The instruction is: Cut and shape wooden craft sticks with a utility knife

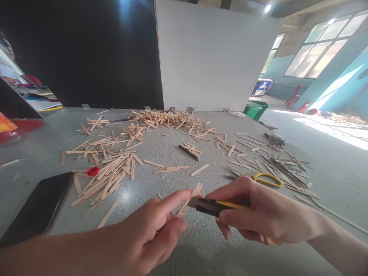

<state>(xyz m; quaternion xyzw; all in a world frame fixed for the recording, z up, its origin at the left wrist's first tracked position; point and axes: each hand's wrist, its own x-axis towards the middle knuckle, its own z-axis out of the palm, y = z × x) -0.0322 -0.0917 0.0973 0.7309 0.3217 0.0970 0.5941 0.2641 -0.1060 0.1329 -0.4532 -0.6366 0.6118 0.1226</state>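
Between the thumb and fingers of my left hand point(155, 228) is a wooden craft stick point(189, 199), tilted up and to the right, with a small dark-edged mark or slot low on it. My right hand point(253, 211) grips a yellow and black utility knife point(212, 207). Its blade points left and meets the stick, or lies right against it; I cannot tell how deep it sits. Beyond the hands, a loose craft stick point(199, 170) lies on the grey table point(161, 153), and a black pen point(188, 152) rests by some short wood pieces.
Yellow-handled scissors point(267, 180) lie just past my right hand. A phone point(37, 203) and a red ring point(92, 171) are at left, beside piled craft sticks point(115, 172). More sticks point(172, 119) heap against the upright panels point(212, 57). Thin dark strips point(284, 168) lie at right.
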